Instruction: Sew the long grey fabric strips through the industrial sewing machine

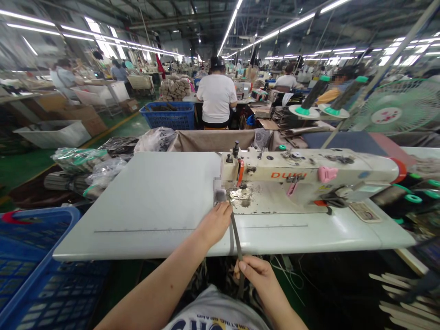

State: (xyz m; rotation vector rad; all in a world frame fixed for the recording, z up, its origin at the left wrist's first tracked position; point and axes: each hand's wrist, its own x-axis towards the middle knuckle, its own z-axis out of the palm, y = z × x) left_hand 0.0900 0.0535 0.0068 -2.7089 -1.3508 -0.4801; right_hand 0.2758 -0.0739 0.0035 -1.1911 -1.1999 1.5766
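A cream sewing machine (302, 176) stands on a white table (151, 201). A narrow grey strap (236, 236) runs from under the machine's needle toward me, over the table's front edge. My left hand (215, 224) rests on the table just before the needle, fingers together pressing the strap's far end. My right hand (257, 272) is below the table edge, pinching the strap's near end. The needle area is partly blurred.
A blue plastic basket (37, 270) sits at the lower left. Bagged bundles (82, 167) lie left of the table. Thread cones (409, 197) and a fan (395, 107) stand on the right. A person in a white shirt (216, 96) sits ahead with their back to me.
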